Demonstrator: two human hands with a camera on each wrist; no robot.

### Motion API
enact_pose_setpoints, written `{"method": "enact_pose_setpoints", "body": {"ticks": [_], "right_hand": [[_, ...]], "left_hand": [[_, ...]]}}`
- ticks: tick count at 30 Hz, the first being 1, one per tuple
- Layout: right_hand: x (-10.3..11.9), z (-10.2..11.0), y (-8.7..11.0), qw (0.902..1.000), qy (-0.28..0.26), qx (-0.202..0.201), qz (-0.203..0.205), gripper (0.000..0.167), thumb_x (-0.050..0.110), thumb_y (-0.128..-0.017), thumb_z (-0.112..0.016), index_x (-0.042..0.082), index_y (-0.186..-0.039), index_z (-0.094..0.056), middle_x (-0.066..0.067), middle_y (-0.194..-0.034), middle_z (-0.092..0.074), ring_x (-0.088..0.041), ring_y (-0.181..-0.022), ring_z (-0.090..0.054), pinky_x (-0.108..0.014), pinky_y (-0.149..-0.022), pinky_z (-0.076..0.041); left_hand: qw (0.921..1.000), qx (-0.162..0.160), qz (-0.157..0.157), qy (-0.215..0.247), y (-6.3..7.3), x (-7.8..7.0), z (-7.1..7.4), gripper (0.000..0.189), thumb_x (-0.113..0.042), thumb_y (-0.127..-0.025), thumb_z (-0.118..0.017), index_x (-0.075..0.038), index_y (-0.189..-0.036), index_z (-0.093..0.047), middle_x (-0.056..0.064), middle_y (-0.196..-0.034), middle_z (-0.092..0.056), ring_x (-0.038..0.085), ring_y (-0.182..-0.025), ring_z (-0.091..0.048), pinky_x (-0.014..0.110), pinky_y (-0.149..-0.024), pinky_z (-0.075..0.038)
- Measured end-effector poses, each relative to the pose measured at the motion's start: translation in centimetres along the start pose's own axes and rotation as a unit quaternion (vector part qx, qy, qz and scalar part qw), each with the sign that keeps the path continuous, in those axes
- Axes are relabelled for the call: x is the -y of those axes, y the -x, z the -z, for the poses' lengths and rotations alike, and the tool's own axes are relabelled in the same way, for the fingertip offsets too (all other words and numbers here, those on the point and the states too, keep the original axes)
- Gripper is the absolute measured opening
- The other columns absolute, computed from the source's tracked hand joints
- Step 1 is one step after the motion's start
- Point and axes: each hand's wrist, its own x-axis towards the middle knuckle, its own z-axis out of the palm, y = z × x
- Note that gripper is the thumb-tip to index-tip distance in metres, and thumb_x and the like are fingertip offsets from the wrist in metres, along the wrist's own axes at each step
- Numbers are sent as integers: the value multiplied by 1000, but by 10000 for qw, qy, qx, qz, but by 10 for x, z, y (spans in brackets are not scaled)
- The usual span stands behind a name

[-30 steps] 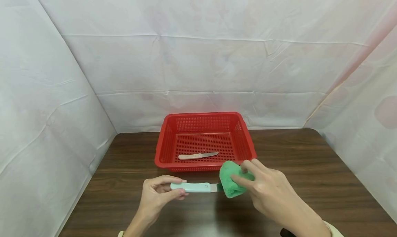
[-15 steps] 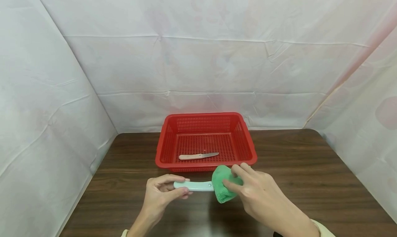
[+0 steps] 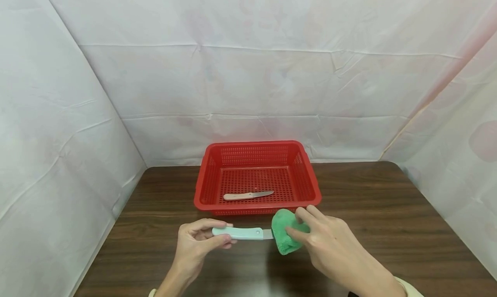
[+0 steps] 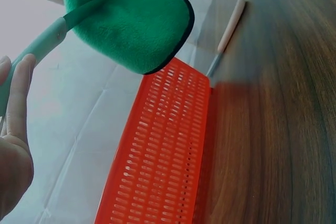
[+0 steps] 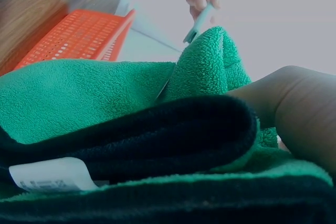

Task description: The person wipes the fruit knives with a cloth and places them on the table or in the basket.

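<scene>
My left hand [image 3: 194,243] grips the pale mint handle of a knife [image 3: 238,233], held level in front of the basket. A short stretch of its blade shows beside the handle; the rest is hidden in a folded green cloth [image 3: 281,234]. My right hand [image 3: 331,243] pinches this fluffy cloth around the blade, with the thumb and fingers on its near folds. Dark edging and a white label [image 5: 55,174] on the cloth show in the right wrist view. The left wrist view shows the cloth [image 4: 131,24] hanging over the blade, above the basket's end.
A red perforated basket [image 3: 315,189] stands behind my hands on the dark wooden table [image 3: 155,228]. In it lies a small knife [image 3: 238,196] with a pale handle. Another knife-like pale handle [image 4: 231,24] shows beside the basket in the left wrist view. White sheeting [image 3: 248,85] encloses the table.
The right hand and cloth slid left along the blade up to the handle, then back right, so some blade shows again. The left hand and knife shifted slightly right, then back left.
</scene>
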Motion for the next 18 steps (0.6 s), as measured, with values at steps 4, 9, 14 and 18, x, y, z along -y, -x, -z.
{"method": "enact_pose_setpoints", "body": {"ticks": [4,9,14,18], "right_hand": [[-3,-1,4,10000,-19,-23,-20,39,-9,-61,-59,18,-86,-72,-4,-83,-47,-15,-73,-43,-12,-36,-27],[-7,-2,8,9999,-48,-129,-26,42,-11,-58,-59,19,-86,-71,-4,-84,-48,-17,-75,-45,-13,-34,-28],[-10,-1,14,9997,-58,-88,-219,45,-10,-58,-60,19,-90,-72,-2,-85,-49,-16,-73,-46,-13,-34,-28],[-13,1,17,9989,-9,-112,-447,46,-6,-60,-51,19,-92,-71,0,-85,-50,-13,-71,-46,-12,-35,-28]], "left_hand": [[10000,27,-65,55,0,-1,2,22,22,-78,-61,18,-100,-61,26,-96,-68,32,-73,-70,51,-60,-56],[10000,-43,-25,62,1,-3,4,22,22,-78,-61,17,-100,-61,28,-96,-67,31,-73,-70,50,-60,-57],[9999,-127,44,-17,3,-3,6,22,21,-79,-60,16,-100,-61,23,-96,-69,31,-72,-70,50,-61,-57],[9996,-213,135,-95,4,-5,9,21,21,-79,-60,17,-100,-61,22,-96,-69,34,-72,-69,51,-61,-56]]}}
